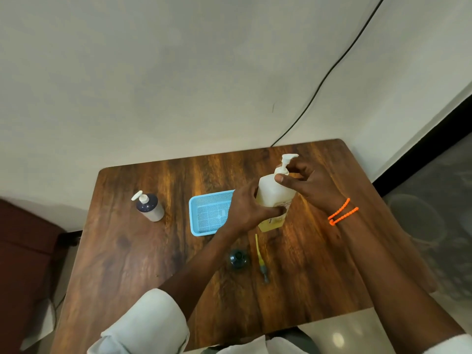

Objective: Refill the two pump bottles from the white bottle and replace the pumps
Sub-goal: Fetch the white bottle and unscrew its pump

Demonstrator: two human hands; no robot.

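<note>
Here, at the left of the worktop [122, 251], a dark pump bottle [149, 206] stands upright with its white pump on, well apart from the rest. Next comes a blue basket [204, 213], with the left hand [249, 209] reaching across its right end. That hand grips the body of the white bottle [274, 194], which holds yellowish liquid and stands upright just beside the basket. The right hand [306, 186] pinches the collar of the bottle's pump [286, 163], an orange band [342, 212] on its wrist.

Nearer the person, an open dark bottle [238, 258] stands without a pump, and beside it lies a loose pump [260, 256] with its yellow tube flat on the wood.

If the collar gives suddenly, the bottle could tip and spill, and a forearm could knock the open bottle over. Whether the collar is loose or tight cannot be told; the label and the liquid levels are hidden or too blurred to read.
</note>
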